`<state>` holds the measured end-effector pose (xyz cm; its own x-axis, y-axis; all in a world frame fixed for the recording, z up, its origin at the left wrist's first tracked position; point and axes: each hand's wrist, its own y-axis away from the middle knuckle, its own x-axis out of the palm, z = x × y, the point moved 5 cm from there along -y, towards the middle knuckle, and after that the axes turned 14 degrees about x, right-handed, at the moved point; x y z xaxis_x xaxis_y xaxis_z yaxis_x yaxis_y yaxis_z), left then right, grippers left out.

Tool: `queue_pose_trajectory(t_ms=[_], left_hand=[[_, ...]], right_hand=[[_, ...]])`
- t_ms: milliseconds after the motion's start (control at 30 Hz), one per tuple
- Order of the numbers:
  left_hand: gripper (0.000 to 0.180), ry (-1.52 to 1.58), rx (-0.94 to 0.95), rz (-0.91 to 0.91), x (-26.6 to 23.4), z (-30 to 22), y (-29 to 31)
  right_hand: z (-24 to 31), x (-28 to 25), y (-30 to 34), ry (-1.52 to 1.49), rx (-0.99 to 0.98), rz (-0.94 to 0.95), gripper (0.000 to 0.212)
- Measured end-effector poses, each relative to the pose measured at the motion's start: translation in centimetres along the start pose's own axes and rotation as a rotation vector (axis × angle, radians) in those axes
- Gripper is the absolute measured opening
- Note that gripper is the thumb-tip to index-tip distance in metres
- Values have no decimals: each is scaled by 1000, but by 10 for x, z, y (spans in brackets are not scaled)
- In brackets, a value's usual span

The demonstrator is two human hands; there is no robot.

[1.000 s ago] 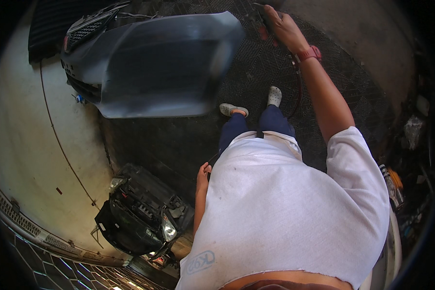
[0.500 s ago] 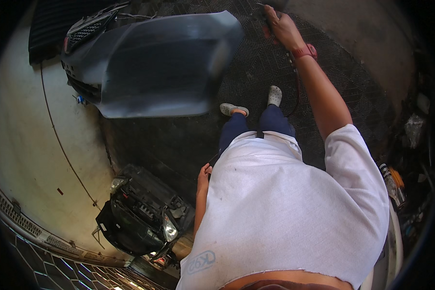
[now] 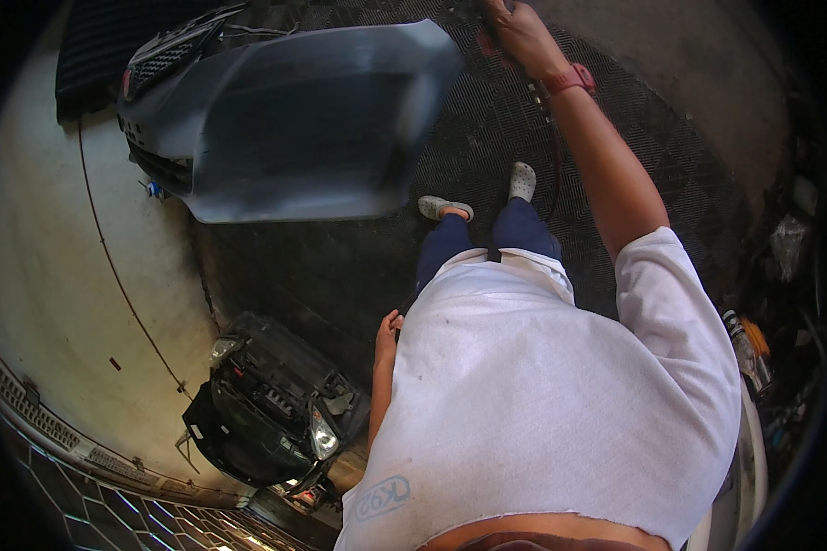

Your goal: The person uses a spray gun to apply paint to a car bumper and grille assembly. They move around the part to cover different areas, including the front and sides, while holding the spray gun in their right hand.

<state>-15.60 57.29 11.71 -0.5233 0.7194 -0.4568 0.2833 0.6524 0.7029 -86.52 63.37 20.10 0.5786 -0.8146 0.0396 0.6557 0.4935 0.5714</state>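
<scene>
My right hand is stretched out ahead at the top edge, its fingers wrapped round a spray gun that is dark with a reddish part, partly out of view and blurred. A thin hose with metal fittings hangs from below the wrist toward the floor. To the left of that hand lies a broad dark grey car bonnet, its right end blurred; hand and gun are apart from it. My left hand hangs at my left hip beside the white shirt, fingers loosely apart, nothing visible in it.
A black-fronted car with its engine bay exposed stands at lower left. Beyond the bonnet are a grille piece and a pale wall. Patterned dark matting covers the floor. Clutter lines the right side.
My right hand has moved a little left and farther up, carrying the spray gun partly out of view. The hose has shifted slightly with it. My left hand stays at the hip.
</scene>
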Motion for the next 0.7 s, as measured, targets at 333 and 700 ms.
queue_pose_trajectory(t_ms=[333, 700], left_hand=[[54, -214, 75, 15, 12, -49, 13], [50, 28, -13, 24, 0, -3, -1]], right_hand=[[14, 18, 22, -92, 7, 133, 62], [-34, -13, -7, 60, -22, -59, 67]])
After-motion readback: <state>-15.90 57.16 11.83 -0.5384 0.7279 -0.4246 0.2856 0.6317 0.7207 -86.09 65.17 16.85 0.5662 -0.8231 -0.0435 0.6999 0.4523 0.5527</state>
